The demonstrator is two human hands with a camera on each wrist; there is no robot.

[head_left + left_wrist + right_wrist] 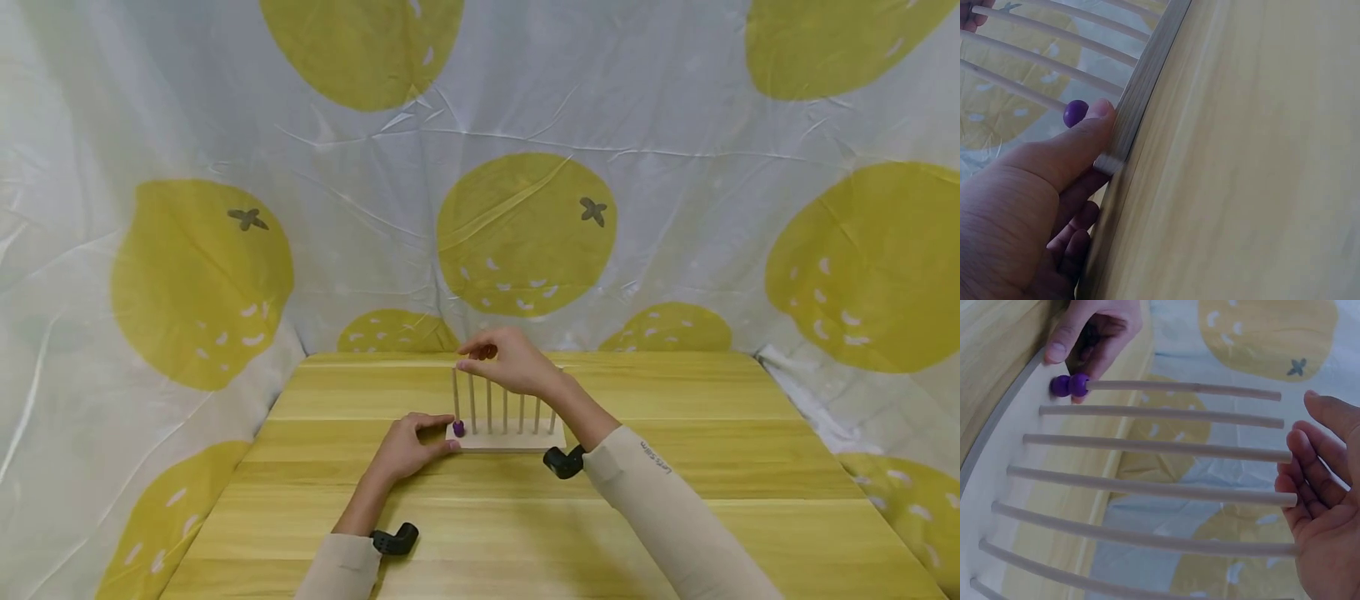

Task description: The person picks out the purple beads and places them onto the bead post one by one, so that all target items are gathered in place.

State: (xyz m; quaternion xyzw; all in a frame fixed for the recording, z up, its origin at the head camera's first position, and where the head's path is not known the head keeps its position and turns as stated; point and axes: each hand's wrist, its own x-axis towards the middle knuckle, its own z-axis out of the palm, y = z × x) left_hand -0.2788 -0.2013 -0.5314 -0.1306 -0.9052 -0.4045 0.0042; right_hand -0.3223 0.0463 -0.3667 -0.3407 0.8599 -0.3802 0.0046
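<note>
A pale wooden peg rack [510, 442], a flat base with several upright thin rods [1166, 449], stands on the table. Two purple beads [1070, 385] sit low on its leftmost rod, one against the other. My left hand [408, 448] holds the left end of the base, thumb in front and fingers behind, close by the beads. In the left wrist view a purple bead [1075, 113] shows beside the thumb. Up at the rod tops hovers my right hand [510, 360], its thumb and index finger apart near the leftmost rod, with nothing seen between them.
The yellow wood-grain table [360, 392] carries the rack. Behind it hangs a white cloth [675, 225] printed with yellow lemons. Black wrist cameras [396, 539] sit on both forearms. The other rods, close together, carry no beads.
</note>
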